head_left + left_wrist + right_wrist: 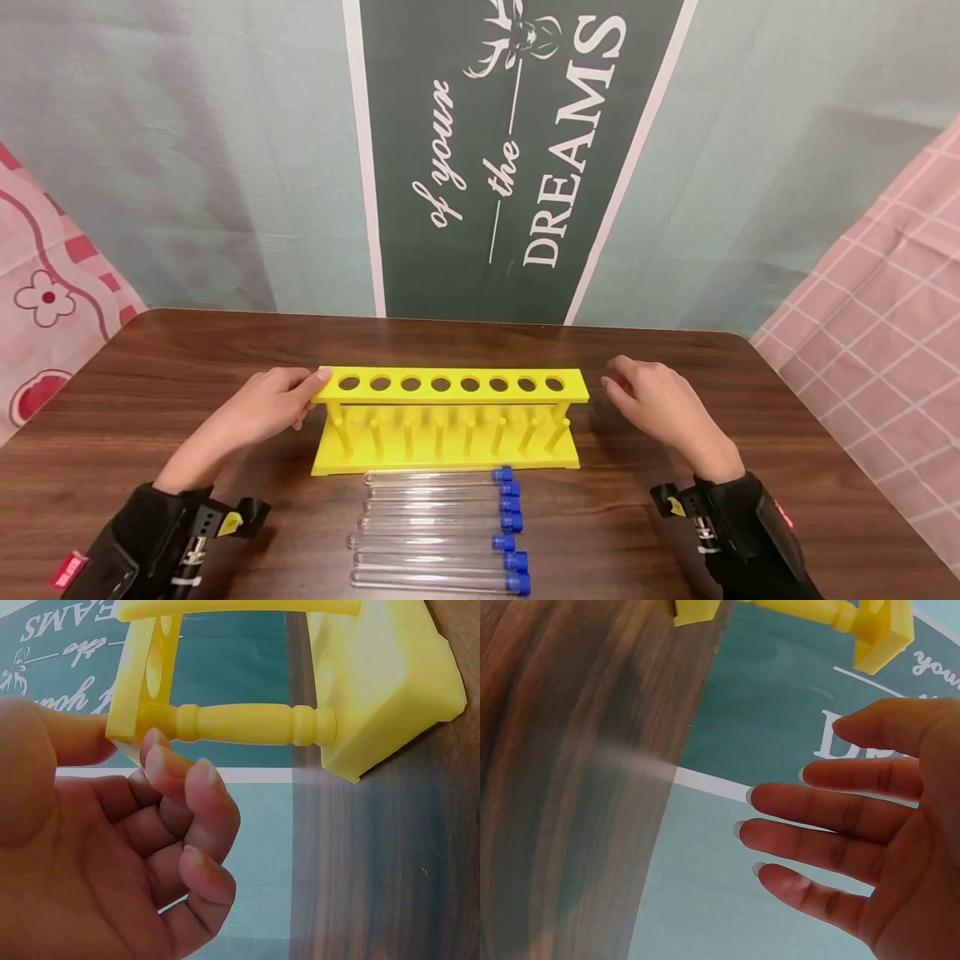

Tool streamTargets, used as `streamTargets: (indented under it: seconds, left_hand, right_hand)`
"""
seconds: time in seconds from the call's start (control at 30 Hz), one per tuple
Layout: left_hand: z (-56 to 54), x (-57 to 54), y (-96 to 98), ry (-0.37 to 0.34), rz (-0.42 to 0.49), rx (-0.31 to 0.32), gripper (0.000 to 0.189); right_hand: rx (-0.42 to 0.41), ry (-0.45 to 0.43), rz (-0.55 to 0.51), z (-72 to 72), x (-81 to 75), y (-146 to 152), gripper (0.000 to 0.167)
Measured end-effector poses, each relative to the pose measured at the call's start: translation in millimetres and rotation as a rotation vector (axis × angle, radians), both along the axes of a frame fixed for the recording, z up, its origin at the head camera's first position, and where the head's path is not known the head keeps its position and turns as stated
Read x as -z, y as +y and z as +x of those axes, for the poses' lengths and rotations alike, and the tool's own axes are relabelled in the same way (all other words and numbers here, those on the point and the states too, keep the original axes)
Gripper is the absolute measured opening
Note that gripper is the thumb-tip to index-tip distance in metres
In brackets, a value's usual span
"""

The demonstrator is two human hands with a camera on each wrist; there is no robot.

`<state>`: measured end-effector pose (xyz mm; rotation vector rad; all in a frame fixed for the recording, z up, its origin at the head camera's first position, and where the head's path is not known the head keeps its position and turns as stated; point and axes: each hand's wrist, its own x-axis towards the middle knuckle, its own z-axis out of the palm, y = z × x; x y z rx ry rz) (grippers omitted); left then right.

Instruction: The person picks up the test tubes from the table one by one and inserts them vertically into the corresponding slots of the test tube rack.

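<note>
A yellow test tube rack [455, 385] stands upright on the table, with a row of round holes along its top plate and short pegs on its base. My left hand [262, 406] pinches the left end of that top plate, thumb above and fingertips beneath. In the left wrist view the other fingers curl loosely beside the rack's turned end post [240, 724]. Off the rack's right end, my right hand [660, 404] hovers apart from it, holding nothing, its fingers [810, 844] relaxed. Several clear test tubes [427, 524] with blue caps [510, 505] lie in front of the rack.
The dark wooden table [600, 533] ends at a back edge just behind the rack. Beyond it hangs a blue-green cloth [247, 167] with a dark printed panel. Pink patterned cloths border the left and right sides.
</note>
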<state>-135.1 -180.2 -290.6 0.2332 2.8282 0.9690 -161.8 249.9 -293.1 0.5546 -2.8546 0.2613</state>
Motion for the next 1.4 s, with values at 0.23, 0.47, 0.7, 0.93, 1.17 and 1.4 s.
streamTargets:
  seconds: [0.23,0.47,0.7,0.93,1.17,1.4]
  left_hand:
    - [0.4,0.0,-0.1,0.003,-0.003,0.000,0.048]
    - [0.1,0.8,0.6,0.003,0.006,0.010,0.047]
    - [-0.7,1.2,-0.1,-0.007,0.017,0.007,0.048]
    - [-1.4,0.6,-0.4,-0.025,0.022,-0.001,0.049]
    - [-1.7,0.9,-0.2,-0.022,0.015,0.002,0.049]
    - [-0.7,0.8,0.4,-0.016,0.011,0.003,0.050]
  right_hand:
    - [-0.005,0.006,-0.004,4.2,-6.1,-4,0.012]
    - [0.010,0.047,0.009,9.4,-11.9,-8,0.011]
    - [0.024,0.099,0.022,15.7,-18.9,-14,0.010]
    - [-0.013,0.135,0.013,24.1,-26.3,-23,0.008]
    - [-0.065,0.166,0.004,30.2,-29.3,-30,0.007]
    - [-0.088,0.165,0.005,31.3,-27.9,-33,0.006]
